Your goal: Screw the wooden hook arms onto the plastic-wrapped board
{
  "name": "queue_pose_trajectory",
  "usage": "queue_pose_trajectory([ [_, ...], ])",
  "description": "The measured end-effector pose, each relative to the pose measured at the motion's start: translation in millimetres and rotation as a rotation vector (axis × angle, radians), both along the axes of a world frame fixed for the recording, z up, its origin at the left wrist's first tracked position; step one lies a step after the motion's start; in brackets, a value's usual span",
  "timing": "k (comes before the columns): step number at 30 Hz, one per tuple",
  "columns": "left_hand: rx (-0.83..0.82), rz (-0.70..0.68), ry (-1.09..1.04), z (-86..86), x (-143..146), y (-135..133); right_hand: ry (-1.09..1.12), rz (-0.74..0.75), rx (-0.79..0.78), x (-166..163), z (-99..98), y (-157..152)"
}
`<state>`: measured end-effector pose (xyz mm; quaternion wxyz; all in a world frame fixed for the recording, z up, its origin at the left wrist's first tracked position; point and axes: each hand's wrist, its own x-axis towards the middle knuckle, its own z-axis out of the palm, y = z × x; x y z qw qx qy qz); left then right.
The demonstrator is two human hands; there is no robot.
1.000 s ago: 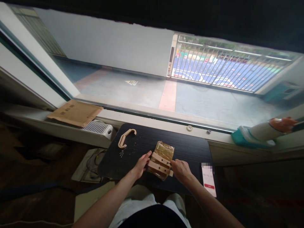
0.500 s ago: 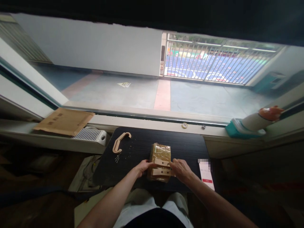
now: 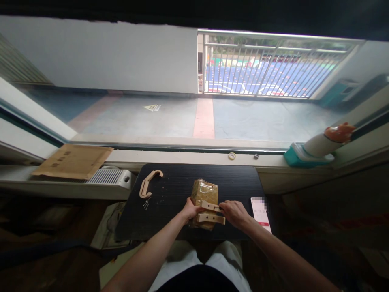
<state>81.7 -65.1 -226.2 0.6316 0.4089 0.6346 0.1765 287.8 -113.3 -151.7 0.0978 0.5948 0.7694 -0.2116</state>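
A block wrapped in shiny brown tape (image 3: 206,190) is on the black table (image 3: 179,182) in front of me. Two pale wooden pieces with dark holes, an upper one (image 3: 208,205) and a lower one (image 3: 211,219), lie across its near half. My left hand (image 3: 191,209) grips the block's left side, its fingers at the end of the upper piece. On the right, my right hand (image 3: 234,211) is closed on a thin dark rod (image 3: 216,208) that reaches the upper piece's right end; its exact kind is too small to tell.
A curved wooden piece (image 3: 146,184) lies at the table's left, with several screws (image 3: 146,204) below it. A phone (image 3: 259,214) rests at the right edge. Tape (image 3: 231,156) and a teal container (image 3: 299,156) stand on the sill; a brown envelope (image 3: 74,161) is left.
The block has tilted, and its wooden pieces now slant down to the right. My left hand has moved up along its side. The thin rod now shows at my right fingertips.
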Motion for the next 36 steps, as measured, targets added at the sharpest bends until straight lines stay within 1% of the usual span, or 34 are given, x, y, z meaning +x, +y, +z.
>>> queue_pose_trajectory([
  [4, -0.004, -0.017, 0.011, 8.3, 1.3, 0.1, 0.084, -0.218, -0.099, 5.2, -3.8, 3.9],
  [7, 0.017, -0.009, 0.006, 8.7, 0.9, 0.1, 0.090, -0.292, -0.119, 7.0, -4.0, 2.5],
  [9, 0.025, 0.000, -0.003, 5.2, -0.4, 0.0, 0.048, -0.260, -0.069, 7.2, -1.7, -2.0],
  [10, 0.027, 0.009, -0.007, 2.8, -1.3, 0.1, 0.019, -0.215, -0.032, 7.4, -0.4, -5.0],
  [14, 0.035, 0.044, -0.018, -5.5, -6.4, 1.4, -0.063, 0.058, 0.069, 11.1, 0.3, -16.9],
  [16, 0.031, 0.038, -0.043, -7.4, -9.2, 2.4, -0.072, 0.134, 0.093, 13.5, -3.8, -20.9],
  [19, 0.019, 0.012, -0.100, -7.4, -11.7, 3.7, -0.067, 0.142, 0.113, 14.4, -11.6, -23.8],
  [22, 0.017, -0.001, -0.123, -5.2, -10.9, 4.1, -0.051, 0.099, 0.098, 12.1, -15.4, -24.3],
  [24, 0.027, -0.002, -0.123, -3.3, -9.3, 4.0, -0.029, 0.045, 0.083, 10.0, -15.6, -23.6],
  [27, 0.039, 0.004, -0.113, -1.4, -7.5, 3.9, 0.012, -0.079, 0.034, 7.3, -15.4, -21.8],
  [30, 0.029, -0.002, -0.099, -2.5, -7.8, 4.0, 0.015, -0.178, -0.011, 5.1, -14.4, -20.2],
  [32, 0.036, -0.003, -0.091, -4.5, -8.6, 3.6, -0.010, -0.158, -0.003, 4.0, -11.9, -19.9],
  [33, 0.046, 0.000, -0.091, -5.6, -9.0, 3.4, -0.030, -0.115, 0.010, 3.7, -10.1, -19.9],
  [36, 0.066, 0.005, -0.101, -7.0, -9.6, 2.2, -0.086, 0.080, 0.058, 4.0, -4.3, -20.5],
])
